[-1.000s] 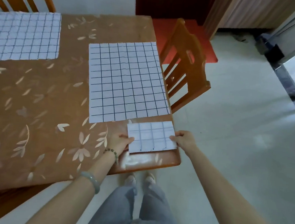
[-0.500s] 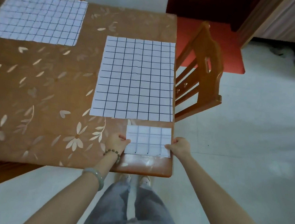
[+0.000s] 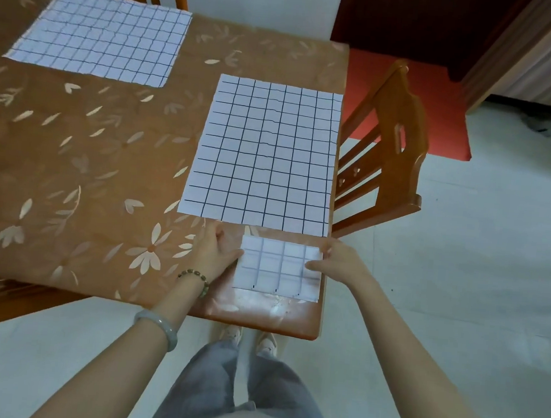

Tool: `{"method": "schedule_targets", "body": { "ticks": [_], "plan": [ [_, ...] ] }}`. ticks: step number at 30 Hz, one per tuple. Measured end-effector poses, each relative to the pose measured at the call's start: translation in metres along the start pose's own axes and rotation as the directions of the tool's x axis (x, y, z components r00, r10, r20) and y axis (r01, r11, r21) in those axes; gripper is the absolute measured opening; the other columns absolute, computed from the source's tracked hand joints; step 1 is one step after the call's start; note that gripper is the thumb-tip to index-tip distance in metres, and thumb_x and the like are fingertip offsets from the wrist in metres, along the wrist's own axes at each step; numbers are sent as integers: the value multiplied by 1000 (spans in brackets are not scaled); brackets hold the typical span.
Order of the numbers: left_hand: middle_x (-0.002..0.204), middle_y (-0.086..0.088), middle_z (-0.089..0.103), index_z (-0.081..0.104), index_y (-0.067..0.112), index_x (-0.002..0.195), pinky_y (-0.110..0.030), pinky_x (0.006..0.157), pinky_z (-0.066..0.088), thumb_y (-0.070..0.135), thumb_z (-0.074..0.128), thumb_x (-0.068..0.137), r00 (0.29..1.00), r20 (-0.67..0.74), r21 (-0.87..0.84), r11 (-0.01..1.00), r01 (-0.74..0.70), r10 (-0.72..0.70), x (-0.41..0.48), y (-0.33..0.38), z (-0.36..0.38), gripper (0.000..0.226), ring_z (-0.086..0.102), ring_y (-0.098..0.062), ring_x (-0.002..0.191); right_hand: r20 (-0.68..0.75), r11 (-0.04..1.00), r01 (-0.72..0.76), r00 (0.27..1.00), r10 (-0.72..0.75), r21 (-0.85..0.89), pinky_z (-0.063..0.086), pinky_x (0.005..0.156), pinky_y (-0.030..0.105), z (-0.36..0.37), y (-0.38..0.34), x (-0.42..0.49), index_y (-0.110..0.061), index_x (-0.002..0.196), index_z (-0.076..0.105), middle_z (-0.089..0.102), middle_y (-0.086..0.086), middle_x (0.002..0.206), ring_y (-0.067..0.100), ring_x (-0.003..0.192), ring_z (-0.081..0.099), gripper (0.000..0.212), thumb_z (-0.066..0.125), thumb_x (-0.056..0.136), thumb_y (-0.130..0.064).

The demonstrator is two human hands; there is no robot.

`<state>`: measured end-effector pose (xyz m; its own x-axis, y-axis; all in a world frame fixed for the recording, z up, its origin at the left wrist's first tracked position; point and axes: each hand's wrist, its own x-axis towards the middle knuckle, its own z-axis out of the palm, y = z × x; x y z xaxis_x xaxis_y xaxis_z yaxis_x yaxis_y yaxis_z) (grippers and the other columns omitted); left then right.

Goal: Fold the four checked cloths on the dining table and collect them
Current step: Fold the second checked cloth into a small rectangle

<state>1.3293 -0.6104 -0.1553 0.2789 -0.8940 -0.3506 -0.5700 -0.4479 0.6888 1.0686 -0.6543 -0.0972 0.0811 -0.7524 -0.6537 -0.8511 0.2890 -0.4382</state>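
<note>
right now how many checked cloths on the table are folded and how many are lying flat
folded checked cloth: 1
flat checked cloths: 2
total: 3

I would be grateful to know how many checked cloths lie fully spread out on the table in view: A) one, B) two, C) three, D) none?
B: the near spread cloth lies just beyond the folded cloth, the far spread cloth lies toward the far left of the table, and no third shows.

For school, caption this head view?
Left hand and right hand touch a folded white checked cloth on a brown flowered table.
</note>
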Motion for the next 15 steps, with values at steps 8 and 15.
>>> {"method": "schedule_targets", "body": {
  "ticks": [8, 15],
  "plan": [
    [135, 5, 45, 36, 23, 141, -28, 105, 36, 25, 87, 65, 954, -277, -251, 950, -187, 115, -37, 29, -122, 92, 43, -8, 125, -38, 797, 603, 798, -601, 39, 33, 100, 26, -47, -146, -63, -36, 145, 27, 38, -8, 147, 10, 133, 38, 86, 78, 75, -31],
    [142, 3, 42, 17, 30, 147, -26, 105, 41, 29, 86, 62, 813, -569, -381, 838, -391, 120, -146, 22, -224, 111, 46, -2, 127, 38, 432, 818, 453, -891, 380, 41, 107, 33, 7, -259, -121, -50, 143, 19, 33, -13, 150, 1, 130, 42, 103, 82, 71, -11]
  ]
}}
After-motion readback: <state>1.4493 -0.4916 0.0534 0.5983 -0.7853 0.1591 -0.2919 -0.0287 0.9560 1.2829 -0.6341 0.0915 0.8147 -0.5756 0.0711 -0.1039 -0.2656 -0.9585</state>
